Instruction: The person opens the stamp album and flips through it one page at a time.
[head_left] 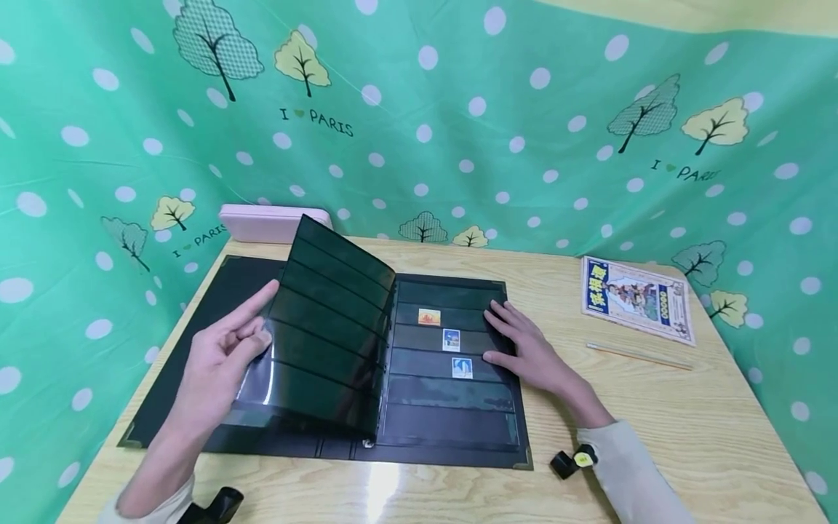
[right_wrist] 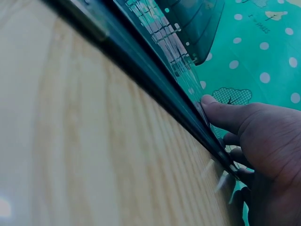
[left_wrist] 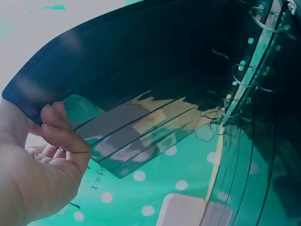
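A black ring-bound stamp album (head_left: 452,437) lies spread on the table, metal rings (left_wrist: 254,77) along its spine. In the head view my left hand (head_left: 219,356) pinches the outer edge of a raised black album page (head_left: 327,327), which stands tilted over the left side. My right hand (head_left: 527,349) rests at the right edge of the flat page, fingers spread and fairly straight, thumb on the page surface. Three stamps sit in the strips of that page: an orange stamp (head_left: 428,316), a blue-and-white stamp (head_left: 451,340) and another blue stamp (head_left: 461,368).
A pink case (head_left: 275,223) stands behind the album at the back left. On the right lie a colourful printed booklet (head_left: 638,298) and a pencil (head_left: 638,356). A green dotted cloth (head_left: 458,145) hangs around the wooden table (head_left: 655,407).
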{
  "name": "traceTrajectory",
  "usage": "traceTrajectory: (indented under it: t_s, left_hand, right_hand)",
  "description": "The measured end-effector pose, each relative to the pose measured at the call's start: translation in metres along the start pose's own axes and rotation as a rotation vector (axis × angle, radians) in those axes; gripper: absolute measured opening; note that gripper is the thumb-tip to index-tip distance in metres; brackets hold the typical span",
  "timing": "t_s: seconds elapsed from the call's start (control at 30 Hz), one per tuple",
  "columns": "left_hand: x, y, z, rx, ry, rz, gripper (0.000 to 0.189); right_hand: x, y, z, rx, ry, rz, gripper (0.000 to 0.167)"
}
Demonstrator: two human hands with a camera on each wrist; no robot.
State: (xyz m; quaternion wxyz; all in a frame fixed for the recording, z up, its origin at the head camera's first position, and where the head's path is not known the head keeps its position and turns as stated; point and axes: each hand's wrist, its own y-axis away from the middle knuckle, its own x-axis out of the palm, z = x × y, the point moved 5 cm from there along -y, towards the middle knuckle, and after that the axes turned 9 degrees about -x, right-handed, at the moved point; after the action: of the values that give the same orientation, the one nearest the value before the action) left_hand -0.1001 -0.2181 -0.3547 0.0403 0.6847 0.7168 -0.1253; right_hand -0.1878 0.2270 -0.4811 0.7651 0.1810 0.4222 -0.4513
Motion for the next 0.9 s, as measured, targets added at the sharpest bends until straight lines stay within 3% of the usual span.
traceTrajectory:
  t_s: [0.17, 0.33, 0.53, 0.6, 0.73, 0.9]
  left_hand:
    - [-0.019, 0.002, 0.001, -0.025, 0.008, -0.018, 0.059]
    - [-0.042, -0.002, 0.011, -0.076, -0.202, 0.038, 0.062]
    - [-0.070, -0.007, 0.044, -0.166, -0.348, 0.110, 0.059]
    - [-0.075, -0.008, 0.059, -0.209, -0.399, 0.143, 0.058]
    - [-0.080, -0.006, 0.085, -0.220, -0.495, 0.247, 0.059]
    - [-0.077, -0.003, 0.106, -0.227, -0.512, 0.398, 0.065]
  right_hand:
    - [-0.001, -0.002, 0.002, -0.009, 0.011, 0.007, 0.080]
    - [-0.001, -0.001, 0.002, 0.004, -0.002, 0.011, 0.080]
    - [0.000, 0.000, 0.000, -0.002, -0.004, -0.007, 0.081]
    - [0.000, 0.000, -0.001, -0.005, -0.001, -0.011, 0.081]
    - [0.001, 0.000, -0.002, -0.004, -0.008, -0.014, 0.081]
    - [0.001, 0.000, -0.003, 0.009, -0.019, -0.011, 0.081]
